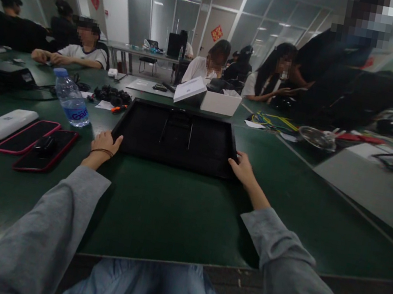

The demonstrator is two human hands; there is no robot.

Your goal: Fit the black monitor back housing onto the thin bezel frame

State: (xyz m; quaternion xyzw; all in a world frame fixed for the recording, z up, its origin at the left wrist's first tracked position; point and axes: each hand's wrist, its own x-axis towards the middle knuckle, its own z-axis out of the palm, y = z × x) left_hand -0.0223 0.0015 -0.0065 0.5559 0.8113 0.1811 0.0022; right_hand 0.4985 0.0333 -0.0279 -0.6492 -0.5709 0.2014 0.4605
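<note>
A: Where does the black panel (211, 149) sit?

B: Straight in front of the person, over the green table (177, 214), its long sides running left to right. It has a raised rim, and a bracket-like shape (177, 131) shows around its middle. Whether it lies fully flat or is lifted a little, one cannot tell.

A: How are the hands placed?

B: The left hand (104, 147) grasps the panel's left edge near the front corner, and the right hand (244, 169) grasps the right edge near the other front corner. Each grip has the thumb toward the inside; the fingers are partly hidden behind the edges.

A: What stands near the left hand?

B: A water bottle (72, 97) with a blue cap, just beyond it. Farther left lie two phones (58, 155) with red-pink edges, a small black object (45, 144) resting on the nearer one, and a white device (5, 123) beside them.

A: And past the panel?

B: A white box (221, 102) with its lid (191, 89) leaning at its left side.

A: Anything to the right?

B: Yellow and blue cables (277, 121), a shiny round dish (317, 138) and a large grey board (376, 184). Other people sit around the far side.
</note>
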